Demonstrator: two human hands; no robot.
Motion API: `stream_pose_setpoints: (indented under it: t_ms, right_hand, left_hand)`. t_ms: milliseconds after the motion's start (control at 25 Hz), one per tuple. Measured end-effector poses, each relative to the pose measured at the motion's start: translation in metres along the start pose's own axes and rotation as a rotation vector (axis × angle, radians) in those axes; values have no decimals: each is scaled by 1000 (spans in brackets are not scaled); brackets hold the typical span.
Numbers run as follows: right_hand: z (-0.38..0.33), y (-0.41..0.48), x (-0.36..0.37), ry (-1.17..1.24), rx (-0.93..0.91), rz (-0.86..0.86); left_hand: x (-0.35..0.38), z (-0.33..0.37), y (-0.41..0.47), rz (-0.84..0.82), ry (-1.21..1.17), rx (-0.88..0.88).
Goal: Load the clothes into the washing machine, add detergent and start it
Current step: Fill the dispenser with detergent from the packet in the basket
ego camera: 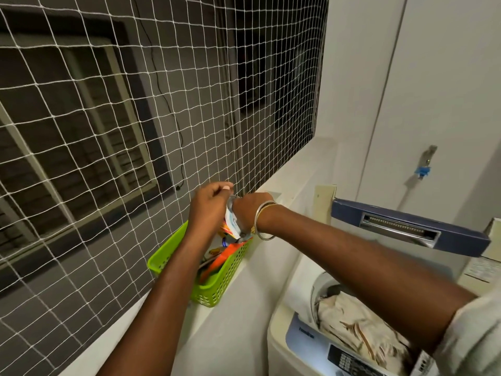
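Closest to me is my right sleeve [471, 340], pale, by my elbow, low in the right corner. Biggest of all is the white net [108, 109] that fills the left side, with a dark window [67, 126] behind it. On the right is a plain white wall [447, 77]. Under my right arm stands the washing machine [284, 337], white with a blue strip at the front. Its blue lid [406, 229] is up. The clothes [352, 321] are inside the tub, pale and crumpled, with brown stripes. A white ledge [292, 180] runs along under the net, just beside the machine. A green basket [217, 286] sits on that ledge, and it has orange packs [225, 257] in it. Both my hands are up over the far end of the basket, close together. My left hand [210, 204] has its fingers curled, and it pinches the top of a small packet [231, 226]. My right hand [250, 208] is curled round the same packet from the other side. I see only the back of that hand, so I cannot see its fingertips. The small packet is white with some blue and orange, and it hangs between my hands, above the basket. Two thin bangles [264, 221] sit on my right wrist. A small tap [425, 161] with a blue bit is on the wall, well apart from my hands.
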State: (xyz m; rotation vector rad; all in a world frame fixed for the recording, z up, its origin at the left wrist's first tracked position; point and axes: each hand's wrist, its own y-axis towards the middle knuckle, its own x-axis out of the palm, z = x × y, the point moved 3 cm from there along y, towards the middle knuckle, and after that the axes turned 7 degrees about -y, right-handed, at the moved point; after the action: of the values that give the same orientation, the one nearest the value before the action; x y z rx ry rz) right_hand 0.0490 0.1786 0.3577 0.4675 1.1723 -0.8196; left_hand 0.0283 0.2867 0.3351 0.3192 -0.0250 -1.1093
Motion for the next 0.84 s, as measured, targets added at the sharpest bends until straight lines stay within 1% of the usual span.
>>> stream_pose_setpoints:
  t_ms: [120, 240, 400, 480, 680, 760, 840]
  right_hand:
    - [-1, 2, 6, -42, 16, 55]
    - [0, 4, 11, -32, 19, 83]
    - [2, 1, 11, -51, 15, 186]
    - [7, 0, 10, -42, 19, 209]
    - [29, 2, 5, 173, -39, 115]
    - [34, 5, 4, 292, -33, 177]
    - [37, 6, 2, 420, -29, 320]
  left_hand:
    - [0, -3, -1, -8, 16, 7]
    - [3, 0, -5, -13, 22, 3]
    - [1, 5, -8, -39, 28, -8]
    - [-5, 6, -8, -42, 23, -11]
    - [-13, 4, -10, -25, 34, 12]
    - [-16, 1, -11, -22, 58, 33]
    - [-19, -1, -12, -19, 66, 30]
